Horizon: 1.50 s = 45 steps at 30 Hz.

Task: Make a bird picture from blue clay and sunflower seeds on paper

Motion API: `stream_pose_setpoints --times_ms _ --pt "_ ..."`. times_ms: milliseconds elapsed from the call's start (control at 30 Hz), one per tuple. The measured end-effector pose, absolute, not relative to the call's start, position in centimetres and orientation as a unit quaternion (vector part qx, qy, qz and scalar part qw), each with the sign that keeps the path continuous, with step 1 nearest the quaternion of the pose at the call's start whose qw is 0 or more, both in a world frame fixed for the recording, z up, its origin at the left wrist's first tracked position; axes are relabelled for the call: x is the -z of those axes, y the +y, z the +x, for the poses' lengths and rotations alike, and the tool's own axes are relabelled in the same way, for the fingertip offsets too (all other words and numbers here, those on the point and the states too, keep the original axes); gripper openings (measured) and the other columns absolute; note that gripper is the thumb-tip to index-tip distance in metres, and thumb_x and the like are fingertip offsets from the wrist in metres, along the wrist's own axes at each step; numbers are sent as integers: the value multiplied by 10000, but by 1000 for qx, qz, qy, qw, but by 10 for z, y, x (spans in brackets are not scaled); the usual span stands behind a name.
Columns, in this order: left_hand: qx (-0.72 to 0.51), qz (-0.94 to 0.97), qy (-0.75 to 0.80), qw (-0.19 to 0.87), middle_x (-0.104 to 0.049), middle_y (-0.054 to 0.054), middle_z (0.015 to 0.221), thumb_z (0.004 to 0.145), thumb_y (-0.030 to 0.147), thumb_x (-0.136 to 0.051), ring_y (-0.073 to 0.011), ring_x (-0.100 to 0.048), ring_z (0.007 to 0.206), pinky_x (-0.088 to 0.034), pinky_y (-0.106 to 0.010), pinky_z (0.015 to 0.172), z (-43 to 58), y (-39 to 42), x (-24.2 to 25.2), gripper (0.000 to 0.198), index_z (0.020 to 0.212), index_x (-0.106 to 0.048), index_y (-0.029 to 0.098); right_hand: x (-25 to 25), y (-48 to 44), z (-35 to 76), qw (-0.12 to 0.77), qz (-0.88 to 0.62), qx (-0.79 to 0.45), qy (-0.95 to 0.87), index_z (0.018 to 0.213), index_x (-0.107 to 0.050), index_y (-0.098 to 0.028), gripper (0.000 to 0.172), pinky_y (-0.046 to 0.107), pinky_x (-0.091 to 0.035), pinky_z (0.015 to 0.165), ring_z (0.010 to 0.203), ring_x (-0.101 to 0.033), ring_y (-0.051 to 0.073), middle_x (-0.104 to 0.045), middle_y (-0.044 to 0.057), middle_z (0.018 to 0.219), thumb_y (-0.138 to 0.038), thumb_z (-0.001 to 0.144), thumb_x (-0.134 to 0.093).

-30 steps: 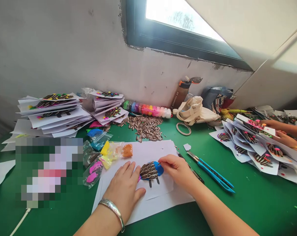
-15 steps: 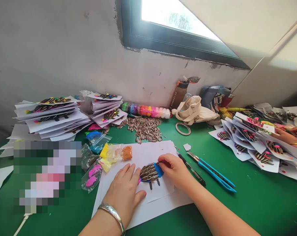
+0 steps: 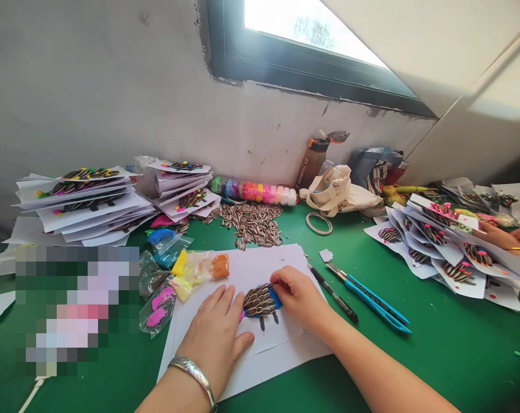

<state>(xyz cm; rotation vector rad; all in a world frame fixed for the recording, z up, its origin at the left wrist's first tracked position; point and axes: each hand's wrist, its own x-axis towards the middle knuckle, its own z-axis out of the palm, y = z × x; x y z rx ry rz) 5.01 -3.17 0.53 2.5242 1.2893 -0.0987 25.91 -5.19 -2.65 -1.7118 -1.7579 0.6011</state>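
On white paper point(image 3: 285, 344) lies a small animal picture: a blue clay body point(image 3: 276, 298) overlaid with rows of striped sunflower seeds point(image 3: 260, 302), pink clay at its left end and two dark drawn legs below. My left hand point(image 3: 214, 327), wearing a silver bangle, rests flat and open on the paper, its fingers beside the pink end. My right hand point(image 3: 296, 295) pinches at the upper right edge of the seed rows, thumb and forefinger together on a sunflower seed there. The fingertips partly hide that seed and cover some of the blue clay.
Loose sunflower seeds point(image 3: 253, 223) are heaped behind the paper. Bags of orange clay point(image 3: 220, 266) and pink clay point(image 3: 159, 310) lie left. A black pen point(image 3: 335, 295) and blue cutter point(image 3: 371, 298) lie right. Picture stacks point(image 3: 88, 206) stand left; another person's hand point(image 3: 500, 235) is far right.
My right fingertips have shifted slightly left along the top edge of the seed rows. My left hand stays flat on the paper. The whole view has drifted a little.
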Motion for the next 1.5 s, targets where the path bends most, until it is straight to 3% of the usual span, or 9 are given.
stream_pose_setpoints --times_ms 300,500,1033,1300,1500 --pt "64 874 453 164 -431 -170 1444 813 308 -576 -345 -341 1357 -308 -491 1112 52 -31 -10 581 1352 -494 108 23 -58 265 306 -658 -217 -653 953 -630 -215 176 266 -423 700 775 -540 149 -582 11 845 -130 824 -545" --pt "53 872 454 175 -449 -176 1430 789 290 -608 -352 -354 1349 -312 -495 1108 51 -32 -10 582 1332 -516 105 20 -60 269 289 -677 -206 -645 808 -631 -213 146 267 -418 686 745 -548 149 -596 5 782 -139 849 -512" --pt "22 874 456 167 -485 -162 1407 773 296 -625 -348 -385 1332 -338 -502 1092 51 -32 -6 553 1299 -550 144 26 -57 257 255 -676 -125 -680 789 -635 -202 194 264 -401 683 734 -544 158 -590 25 761 -143 883 -476" --pt "48 872 456 172 -449 -171 1433 795 299 -584 -340 -352 1352 -315 -491 1101 51 -32 -10 572 1333 -515 118 22 -46 278 302 -676 -145 -657 836 -683 -227 200 242 -434 681 739 -587 143 -650 9 785 -168 870 -495" --pt "11 868 462 182 -491 -173 1400 753 287 -622 -341 -392 1329 -343 -506 1077 51 -32 -10 564 1295 -553 142 3 3 281 240 -681 -67 -688 813 -711 -220 253 240 -408 686 750 -576 151 -648 31 797 -144 863 -475"
